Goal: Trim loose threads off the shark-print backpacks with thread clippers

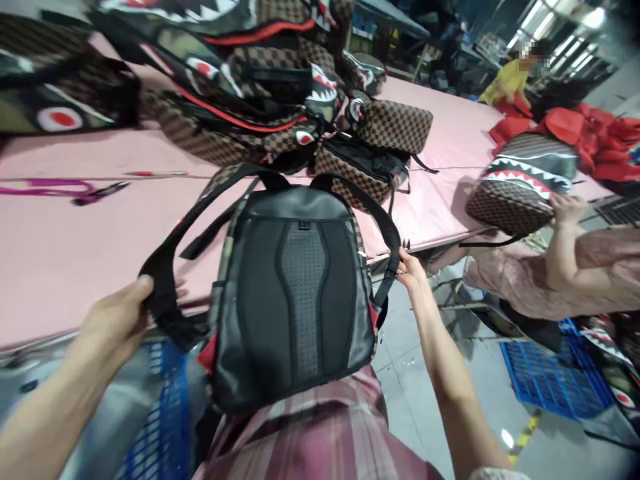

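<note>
A backpack (305, 293) stands upright before me at the table's front edge, its black padded back panel turned toward me. My left hand (117, 320) is closed on the black shoulder strap (163, 287) at its left side. On the other side, my right hand (413, 270) pinches the right shoulder strap (387, 230). Both straps are spread outward from the bag. Red tabs show at the lower strap ends. The backpack's front faces away and is hidden.
A pink-topped table (60, 253) bears purple-handled snips (85, 192), a red pen-like tool (155, 174) and piled shark-face checked bags (250, 87). At right, a co-worker's hand (567, 208) touches another backpack (525, 180). Blue crates (555, 373) stand on the floor.
</note>
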`<state>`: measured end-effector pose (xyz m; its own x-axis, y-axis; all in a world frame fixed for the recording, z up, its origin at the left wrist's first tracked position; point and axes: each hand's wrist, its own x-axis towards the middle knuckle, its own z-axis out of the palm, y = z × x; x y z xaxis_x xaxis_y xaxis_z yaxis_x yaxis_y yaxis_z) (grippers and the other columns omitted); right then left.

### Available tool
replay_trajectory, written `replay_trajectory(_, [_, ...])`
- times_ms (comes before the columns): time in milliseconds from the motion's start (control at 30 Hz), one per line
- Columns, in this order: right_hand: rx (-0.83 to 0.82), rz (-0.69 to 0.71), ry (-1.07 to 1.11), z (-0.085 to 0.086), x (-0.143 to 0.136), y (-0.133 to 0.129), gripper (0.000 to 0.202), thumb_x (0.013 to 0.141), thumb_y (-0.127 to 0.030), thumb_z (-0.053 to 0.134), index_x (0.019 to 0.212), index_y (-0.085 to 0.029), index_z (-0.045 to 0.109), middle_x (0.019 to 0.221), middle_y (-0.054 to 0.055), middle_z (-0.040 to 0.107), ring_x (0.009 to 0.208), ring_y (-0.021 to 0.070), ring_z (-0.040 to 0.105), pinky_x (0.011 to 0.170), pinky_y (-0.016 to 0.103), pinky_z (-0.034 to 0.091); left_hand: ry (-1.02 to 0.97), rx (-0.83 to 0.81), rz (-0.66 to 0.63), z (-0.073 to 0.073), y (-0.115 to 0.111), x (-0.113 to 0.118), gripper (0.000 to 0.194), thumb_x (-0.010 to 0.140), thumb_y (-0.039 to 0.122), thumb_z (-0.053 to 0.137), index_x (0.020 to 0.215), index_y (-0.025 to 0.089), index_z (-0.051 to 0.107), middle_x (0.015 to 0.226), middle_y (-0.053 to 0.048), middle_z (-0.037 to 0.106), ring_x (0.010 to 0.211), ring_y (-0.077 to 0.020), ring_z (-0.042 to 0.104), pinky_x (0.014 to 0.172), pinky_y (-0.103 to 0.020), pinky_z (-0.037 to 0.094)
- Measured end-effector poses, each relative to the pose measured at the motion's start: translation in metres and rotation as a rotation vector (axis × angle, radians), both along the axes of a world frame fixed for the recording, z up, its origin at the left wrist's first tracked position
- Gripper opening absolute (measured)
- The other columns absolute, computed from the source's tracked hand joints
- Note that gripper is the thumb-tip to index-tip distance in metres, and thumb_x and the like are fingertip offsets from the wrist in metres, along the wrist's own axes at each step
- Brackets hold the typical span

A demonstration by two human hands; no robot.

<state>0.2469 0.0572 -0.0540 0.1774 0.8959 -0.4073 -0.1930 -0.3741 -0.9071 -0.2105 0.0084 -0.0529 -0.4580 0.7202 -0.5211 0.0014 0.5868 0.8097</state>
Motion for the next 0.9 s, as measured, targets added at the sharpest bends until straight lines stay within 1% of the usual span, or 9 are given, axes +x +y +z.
replay_trajectory(133, [-0.047, -0.028, 0.037, -0.016, 0.009, -0.002, 0.031, 0.084, -0.046, 0.055, 0.080, -0.015, 0.061, 0.033, -0.012, 0.019, 0.031, 0.0074, 0.019, 0.032, 0.020, 0.023, 0.935, 0.398, -0.228, -0.003, -0.005, 0.023, 0.063, 0.077, 0.038, 0.055, 0.137, 0.030, 0.038, 0.142, -0.009, 0.040, 0.128, -0.0370, 0.037, 0.101, -0.059, 0.032])
replay_trajectory(200, [-0.065, -0.021, 0.051, -0.018, 0.007, -0.003, 0.032, 0.085, -0.045, 0.053, 0.083, -0.014, 0.062, 0.033, -0.012, 0.018, 0.031, 0.0077, 0.018, 0.032, 0.020, 0.022, 1.167, 0.688, -0.442, -0.003, 0.002, 0.047, 0.057, 0.078, 0.029, 0.053, 0.133, 0.034, 0.041, 0.137, -0.007, 0.046, 0.130, -0.0346, 0.034, 0.102, -0.058, 0.030])
replay_trajectory(267, [-0.083, -0.021, 0.049, -0.019, 0.005, -0.002, 0.032, 0.086, -0.044, 0.052, 0.084, -0.014, 0.062, 0.033, -0.012, 0.019, 0.032, 0.0078, 0.018, 0.033, 0.020, 0.022, 1.168, 0.818, -0.745, -0.005, 0.020, 0.077, 0.044, 0.081, 0.023, 0.048, 0.124, 0.034, 0.049, 0.124, -0.005, 0.058, 0.126, -0.0296, 0.041, 0.101, -0.052, 0.033])
replay_trajectory(333, [-0.098, -0.033, 0.031, -0.023, 0.005, -0.001, 0.031, 0.086, -0.043, 0.052, 0.082, -0.014, 0.061, 0.034, -0.012, 0.020, 0.032, 0.0074, 0.017, 0.033, 0.020, 0.021, 1.098, 0.774, -0.963, -0.008, 0.044, 0.108, 0.035, 0.086, 0.024, 0.042, 0.119, 0.028, 0.053, 0.119, -0.007, 0.060, 0.120, -0.0270, 0.047, 0.099, -0.046, 0.035])
replay_trajectory(500, [-0.090, -0.127, -0.070, -0.026, 0.015, -0.007, 0.020, 0.078, -0.035, 0.061, 0.074, -0.015, 0.057, 0.043, -0.010, 0.036, 0.037, 0.0053, 0.017, 0.037, 0.020, 0.021, 1.190, 0.530, -0.971, -0.011, 0.092, 0.149, 0.039, 0.088, 0.037, 0.043, 0.117, 0.013, 0.053, 0.119, -0.018, 0.054, 0.112, -0.0366, 0.044, 0.089, -0.048, 0.035])
replay_trajectory(633, [0.157, -0.256, -0.433, -0.004, -0.007, -0.030, 0.014, 0.072, -0.029, 0.065, 0.077, -0.018, 0.057, 0.065, -0.003, 0.054, 0.054, 0.0098, 0.042, 0.052, 0.022, 0.035, 1.245, 0.483, -0.965, -0.004, 0.107, 0.146, 0.046, 0.085, 0.044, 0.050, 0.120, 0.014, 0.052, 0.120, -0.019, 0.051, 0.112, -0.0377, 0.041, 0.088, -0.047, 0.034])
replay_trajectory(700, [0.363, -0.150, -0.666, 0.009, -0.040, -0.041, 0.011, 0.078, -0.031, 0.058, 0.076, -0.020, 0.059, 0.074, 0.000, 0.058, 0.067, 0.0132, 0.050, 0.063, 0.024, 0.040, 1.277, 0.441, -1.000, -0.001, 0.115, 0.143, 0.051, 0.081, 0.048, 0.057, 0.118, 0.013, 0.053, 0.116, -0.019, 0.052, 0.110, -0.0386, 0.042, 0.087, -0.047, 0.034])
replay_trajectory(833, [0.478, 0.541, -0.603, 0.011, -0.118, -0.029, 0.025, 0.091, -0.033, 0.043, 0.087, -0.020, 0.063, 0.071, -0.001, 0.061, 0.066, 0.0136, 0.057, 0.065, 0.024, 0.041, 1.170, 0.341, -1.084, 0.001, 0.134, 0.142, 0.056, 0.069, 0.049, 0.070, 0.110, 0.013, 0.056, 0.104, -0.018, 0.057, 0.103, -0.0368, 0.046, 0.085, -0.044, 0.036])
replay_trajectory(900, [0.534, 0.565, -0.705, 0.002, -0.141, 0.004, 0.026, 0.092, -0.030, 0.040, 0.088, -0.017, 0.063, 0.080, 0.003, 0.063, 0.075, 0.0150, 0.058, 0.070, 0.025, 0.042, 1.090, 0.338, -1.089, 0.001, 0.142, 0.139, 0.055, 0.069, 0.048, 0.071, 0.109, 0.014, 0.056, 0.104, -0.016, 0.057, 0.103, -0.0357, 0.046, 0.085, -0.043, 0.037])
